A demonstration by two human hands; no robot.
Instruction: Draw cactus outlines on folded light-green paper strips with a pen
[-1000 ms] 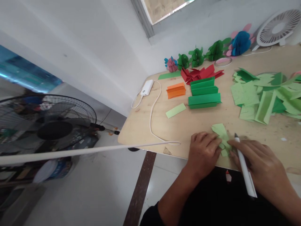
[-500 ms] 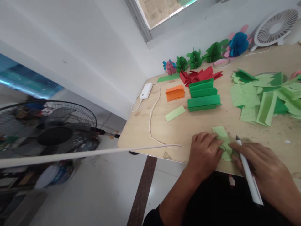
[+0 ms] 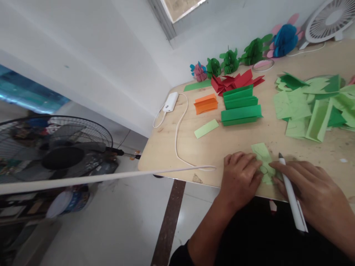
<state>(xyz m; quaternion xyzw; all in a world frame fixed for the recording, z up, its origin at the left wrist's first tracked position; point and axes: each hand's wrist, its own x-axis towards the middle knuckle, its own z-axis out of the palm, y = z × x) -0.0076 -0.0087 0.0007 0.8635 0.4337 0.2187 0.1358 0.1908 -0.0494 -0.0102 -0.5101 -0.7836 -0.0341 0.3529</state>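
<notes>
A light green paper piece (image 3: 263,152) with drawn curved lines lies at the table's front edge between my hands. My left hand (image 3: 240,175) presses on its left side, fingers curled and close together. My right hand (image 3: 310,188) holds a white pen (image 3: 291,195), tucked between thumb and fingers with its dark tip pointing up and away from me. The right fingertips touch the paper's right edge. Some of the drawn lines are hidden under the fingers.
Beyond my hands lie folded green paper (image 3: 241,115), red folded strips (image 3: 233,82), an orange folded piece (image 3: 205,103) and a pale green strip (image 3: 206,128). Cut green papers (image 3: 294,105) are heaped right. A white cable (image 3: 176,138) crosses the table's left; a small fan (image 3: 331,20) stands behind.
The view has shifted slightly, so the table things sit a little higher. Both hands stay at the paper, with the pen still in my right hand.
</notes>
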